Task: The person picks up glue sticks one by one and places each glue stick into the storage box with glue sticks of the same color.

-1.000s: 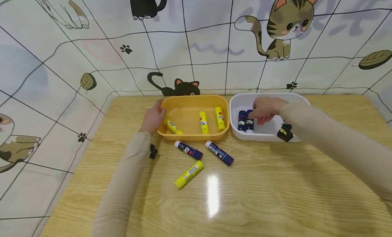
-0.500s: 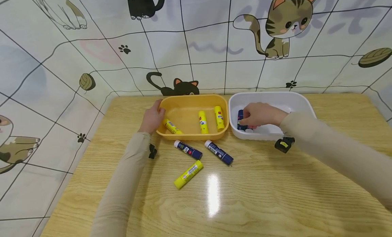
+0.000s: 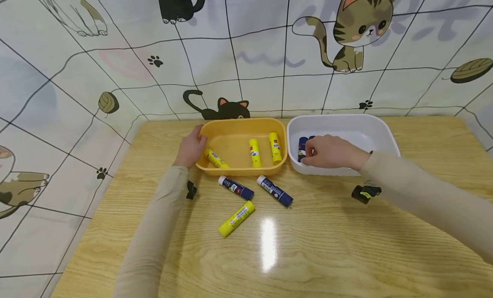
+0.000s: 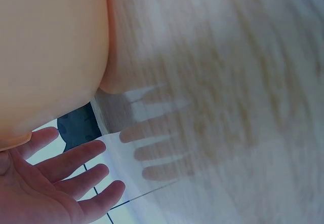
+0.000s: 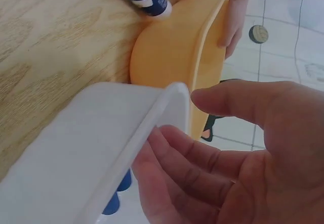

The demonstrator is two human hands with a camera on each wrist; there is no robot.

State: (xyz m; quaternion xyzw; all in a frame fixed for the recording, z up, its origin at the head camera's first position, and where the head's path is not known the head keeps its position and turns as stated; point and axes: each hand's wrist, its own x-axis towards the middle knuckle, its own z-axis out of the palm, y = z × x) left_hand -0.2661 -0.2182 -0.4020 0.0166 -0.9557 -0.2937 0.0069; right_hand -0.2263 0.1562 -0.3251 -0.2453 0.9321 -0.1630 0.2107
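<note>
At the left end of the yellow bin (image 3: 243, 172), my left hand (image 3: 189, 150) touches the rim; the left wrist view shows this hand (image 4: 61, 183) with straight, spread fingers beside the bin wall (image 4: 50, 46). My right hand (image 3: 333, 152) is over the left part of the white bin (image 3: 379, 137), above two navy glue sticks (image 3: 302, 147), one mostly hidden by it. In the right wrist view the right hand (image 5: 223, 153) has its thumb and fingers apart at the white rim (image 5: 147, 122), with nothing seen between them.
Three yellow glue sticks (image 3: 255, 153) lie in the yellow bin. On the table in front are two navy glue sticks (image 3: 236, 188) and a yellow one (image 3: 236, 219). A wall covering with cat drawings (image 3: 231, 110) rises behind the bins.
My right hand has come away from the right-hand navy stick, over it and then slightly toward me, now covering most of it. The left hand stays at the yellow bin.
</note>
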